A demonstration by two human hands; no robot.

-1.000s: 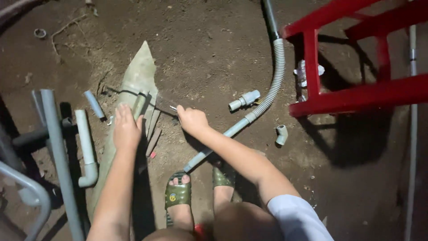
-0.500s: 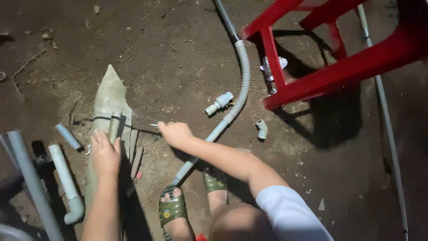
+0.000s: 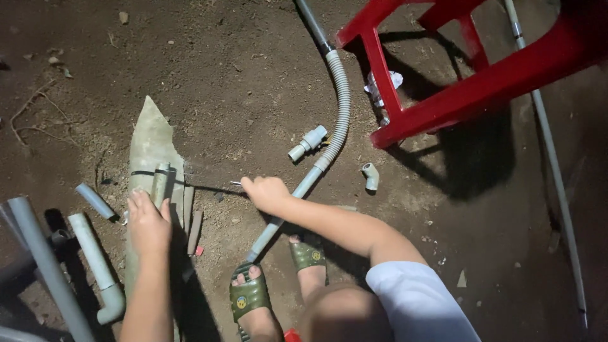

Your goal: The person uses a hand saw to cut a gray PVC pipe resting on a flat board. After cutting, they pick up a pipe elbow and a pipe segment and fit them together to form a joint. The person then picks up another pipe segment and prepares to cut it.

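My left hand (image 3: pixel 149 225) presses a short grey pipe piece (image 3: pixel 159 182) down on a flat pale slab (image 3: pixel 149 136) that lies on the dirt. My right hand (image 3: pixel 266 193) is closed around the end of a thin dark saw blade (image 3: pixel 202 187). The blade runs left from that hand and lies across the pipe piece, just above my left fingers. A few short pipe offcuts (image 3: pixel 192 228) lie on the slab's right edge. My feet in green sandals (image 3: pixel 248 294) stand just below the hands.
A grey pipe (image 3: pixel 285 212) joined to a corrugated hose (image 3: pixel 342 95) runs up from my foot. A pipe fitting (image 3: pixel 308 142) and an elbow (image 3: pixel 370 176) lie near it. A red plastic stool (image 3: pixel 443 82) stands top right; grey pipes (image 3: pixel 95 253) lie left; a thin long pipe (image 3: pixel 552 164) runs along the right.
My right hand has drawn away from the slab to the right, pulling the blade across the pipe piece. My left hand stays on the pipe. The view has drifted.
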